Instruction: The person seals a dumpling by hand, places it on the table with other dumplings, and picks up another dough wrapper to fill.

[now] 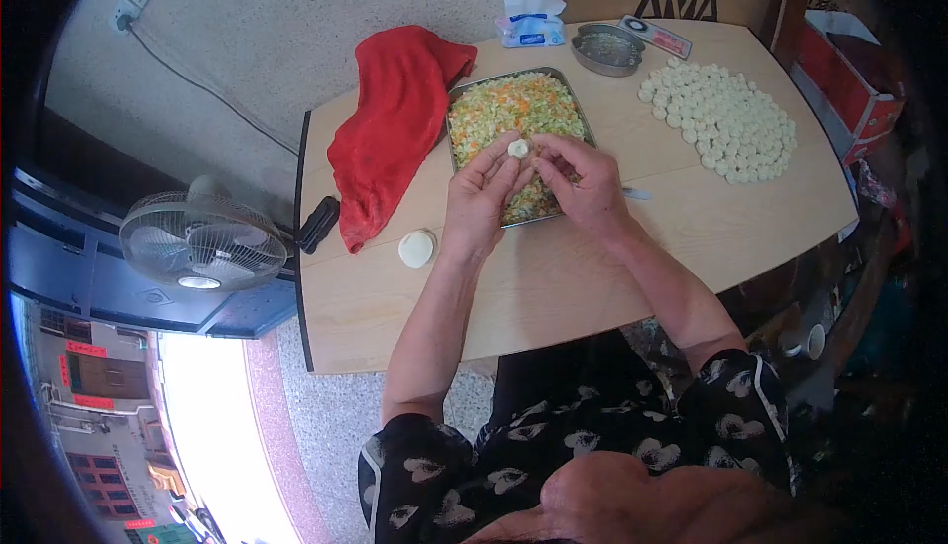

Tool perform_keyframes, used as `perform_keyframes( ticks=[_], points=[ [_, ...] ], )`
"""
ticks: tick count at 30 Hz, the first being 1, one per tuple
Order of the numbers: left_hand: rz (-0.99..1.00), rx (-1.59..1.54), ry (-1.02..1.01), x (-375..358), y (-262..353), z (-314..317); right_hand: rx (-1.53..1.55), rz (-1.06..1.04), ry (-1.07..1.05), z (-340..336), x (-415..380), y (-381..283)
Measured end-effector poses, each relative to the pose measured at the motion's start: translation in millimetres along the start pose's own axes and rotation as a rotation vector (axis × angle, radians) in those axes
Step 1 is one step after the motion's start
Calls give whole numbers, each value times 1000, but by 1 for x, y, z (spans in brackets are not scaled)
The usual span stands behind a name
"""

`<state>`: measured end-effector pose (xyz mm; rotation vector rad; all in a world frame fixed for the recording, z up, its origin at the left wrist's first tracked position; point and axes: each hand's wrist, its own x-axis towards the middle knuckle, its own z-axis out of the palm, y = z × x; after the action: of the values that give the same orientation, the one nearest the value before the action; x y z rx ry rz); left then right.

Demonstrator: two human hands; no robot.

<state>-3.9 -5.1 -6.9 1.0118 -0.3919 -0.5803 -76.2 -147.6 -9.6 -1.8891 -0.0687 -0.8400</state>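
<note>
- Between the two sets of fingertips, a small dough piece (517, 149) is held; it sits directly over the filling tray (583, 110), above the near half of the chopped filling (513, 105).
- Left hand (481, 194): fingers curled up and pressed against the left edge of the dough piece, pinching it from that side.
- Right hand (583, 181): fingers bent inward, touching the dough piece from the right; thumb position cannot be told.
- Both hands are equally close; the dough piece looks roughly round, with no clear long axis.
- Just left of the left wrist, a flat dough disc (417, 248) lies on the tabletop (553, 287).
- Well to the right, a cluster of small dough pieces (721, 119) covers the tabletop.
- Left of the tray lies a red cloth (390, 129); beyond it stand a tissue pack (531, 19) and a round metal dish (607, 48).
</note>
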Motion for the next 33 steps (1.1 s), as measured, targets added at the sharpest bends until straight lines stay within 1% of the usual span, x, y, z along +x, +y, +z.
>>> perform_keyframes(
  ticks=[9,12,15,18,21,24,27,30,33],
  points=[
    [37,65,-3,-2,-4,1,-89,-92,21,2,-1,7],
    [23,65,0,0,-5,-1,-51,-75,34,3,-1,5],
    [18,46,-7,-1,-3,0,25,5,30,4,-1,-1],
    [7,26,-16,-2,-1,4,-3,-57,28,3,0,0],
    [-7,-4,-38,-1,-1,3,-17,-40,32,2,1,-1],
    [-8,6,-25,-1,-2,2,-78,-89,1,2,1,2],
    [3,19,-14,0,-5,-2,17,-37,-23,1,1,-2],
    [-7,20,-2,0,-3,-1,100,30,26,-1,1,-7],
    [-19,35,17,0,-4,-1,22,-9,29,-3,4,-1]
  ],
)
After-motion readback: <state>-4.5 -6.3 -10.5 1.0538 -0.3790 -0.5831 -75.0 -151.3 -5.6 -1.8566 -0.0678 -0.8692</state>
